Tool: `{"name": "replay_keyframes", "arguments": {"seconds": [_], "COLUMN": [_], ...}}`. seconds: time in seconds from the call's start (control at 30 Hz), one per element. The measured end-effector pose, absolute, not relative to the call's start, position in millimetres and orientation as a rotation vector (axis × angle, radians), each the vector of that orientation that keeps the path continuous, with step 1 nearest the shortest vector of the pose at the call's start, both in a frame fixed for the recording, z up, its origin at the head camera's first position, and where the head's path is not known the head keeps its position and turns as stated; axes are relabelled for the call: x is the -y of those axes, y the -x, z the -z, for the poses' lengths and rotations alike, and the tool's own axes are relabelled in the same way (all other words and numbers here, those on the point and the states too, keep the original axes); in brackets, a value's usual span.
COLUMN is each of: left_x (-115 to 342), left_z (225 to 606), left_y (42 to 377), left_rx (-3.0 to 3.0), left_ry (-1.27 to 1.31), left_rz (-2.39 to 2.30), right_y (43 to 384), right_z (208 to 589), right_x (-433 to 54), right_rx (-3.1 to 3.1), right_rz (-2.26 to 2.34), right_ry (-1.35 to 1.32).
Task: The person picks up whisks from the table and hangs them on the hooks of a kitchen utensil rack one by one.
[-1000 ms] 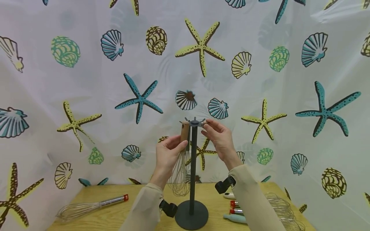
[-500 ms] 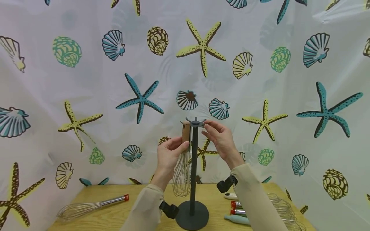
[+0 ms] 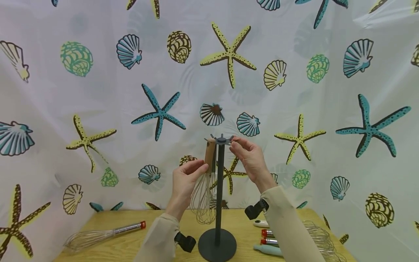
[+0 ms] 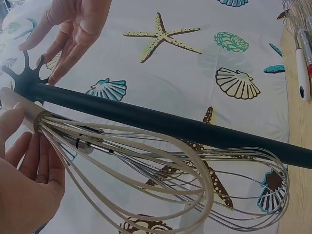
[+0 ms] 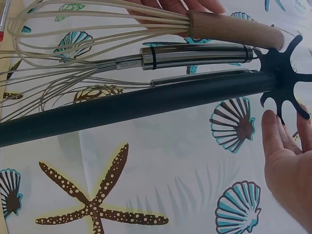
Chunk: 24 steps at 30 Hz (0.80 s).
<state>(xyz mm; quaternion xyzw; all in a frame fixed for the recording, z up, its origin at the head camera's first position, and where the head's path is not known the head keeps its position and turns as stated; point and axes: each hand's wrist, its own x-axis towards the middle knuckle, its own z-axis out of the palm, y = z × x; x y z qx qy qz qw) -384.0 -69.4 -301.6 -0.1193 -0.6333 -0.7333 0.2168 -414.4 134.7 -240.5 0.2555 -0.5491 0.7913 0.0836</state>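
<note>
A dark utensil stand (image 3: 220,189) rises upright, with a ring of hooks (image 5: 290,78) on top. A whisk with a wooden handle (image 3: 210,156) hangs slightly tilted at its left side, handle end at a hook. My left hand (image 3: 188,182) holds the lower part of that handle lightly between thumb and fingertips. Behind it hang a steel-handled whisk (image 5: 195,56) and another slim-handled one (image 5: 200,78). My right hand (image 3: 250,160) pinches a hook on the right side of the ring; its fingertips partly hide that hook.
A steel whisk with a red end (image 3: 104,233) lies on the table's left. Several more whisks (image 3: 315,236) lie at the right, partly under the right sleeve. The round base (image 3: 217,251) stands on the wooden table (image 3: 131,247). A shell-patterned curtain (image 3: 183,83) hangs behind.
My left hand has shifted left and slightly down, its fingers less far round the handle. The wooden-handled whisk swings, now tilting its wires leftward again. My right hand stays at the hook.
</note>
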Motion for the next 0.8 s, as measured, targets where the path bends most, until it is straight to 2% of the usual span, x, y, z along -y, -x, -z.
{"name": "replay_keyframes", "arguments": {"seconds": [0.8], "left_x": [71.9], "left_z": [306.4], "left_y": [384.2], "left_rx": [1.789], "left_ry": [0.329], "left_rz": [1.984], "right_y": [409.9], "right_z": [244.4], "right_x": [-126.6], "right_rx": [1.617], "right_rz": [-2.249], "right_ry": [-0.681]}}
